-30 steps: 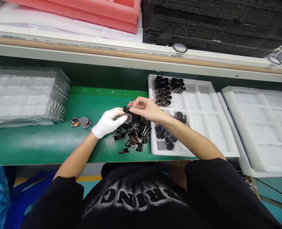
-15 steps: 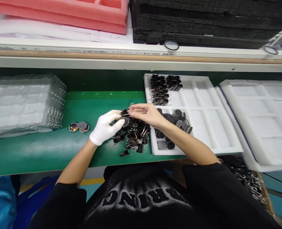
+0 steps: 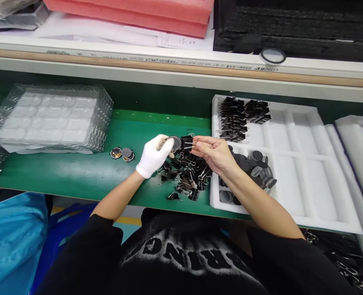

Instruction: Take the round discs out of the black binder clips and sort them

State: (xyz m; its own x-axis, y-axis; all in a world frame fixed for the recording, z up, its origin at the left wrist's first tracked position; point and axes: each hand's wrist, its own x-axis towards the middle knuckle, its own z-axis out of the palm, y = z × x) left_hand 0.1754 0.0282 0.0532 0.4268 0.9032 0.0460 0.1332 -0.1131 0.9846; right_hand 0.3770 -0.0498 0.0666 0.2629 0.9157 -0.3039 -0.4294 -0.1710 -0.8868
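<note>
In its white glove, my left hand [image 3: 155,155] pinches a round dark disc [image 3: 174,143] with a pale rim. My bare right hand [image 3: 216,154] holds a black binder clip [image 3: 187,143] by its wire handles, at the disc's right edge. I cannot tell whether the clip grips the disc or only meets its edge. Loose binder clips [image 3: 186,180] lie heaped below both hands on the green table [image 3: 86,176]. Two small round parts [image 3: 116,153], one with a grey disc [image 3: 126,153] over it, rest to the left.
A white foam tray [image 3: 310,180] at right holds rows of binder clips [image 3: 233,119] and a pile of dark round discs [image 3: 255,164]. Stacked clear plastic trays [image 3: 58,119] stand at left. A shelf [image 3: 123,67] crosses behind, bearing pink foam [image 3: 138,16] and a round ring [image 3: 273,56].
The view has swung left, so everything sits farther right in the picture. My right hand has turned the binder clip, which now shows its broad side beside the disc.
</note>
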